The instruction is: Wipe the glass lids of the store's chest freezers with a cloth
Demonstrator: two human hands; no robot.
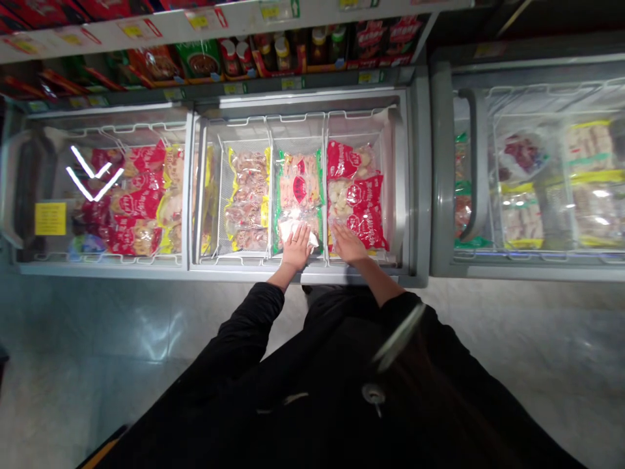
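Note:
My left hand (297, 249) reaches into the middle wire basket of the chest freezer (303, 272), fingers stretched out over a white paper or cloth (287, 229). Under and behind it lie green-edged frozen food bags (297, 176) with a red label. My right hand (347, 243) lies with fingers extended at the near end of the right basket, against a red and clear bag (365, 207) with pale round pieces inside. Another red bag (342, 159) rests behind. Whether either palm presses on the packaging cannot be made out.
Brown frozen bags (249, 195) with yellow edges fill the basket to the left. A glass lid (105, 185) covers more red bags there. A second freezer (442, 195) with a handle stands right. Shelves with jars (282, 52) and sauce packets (198, 58) overhang the back.

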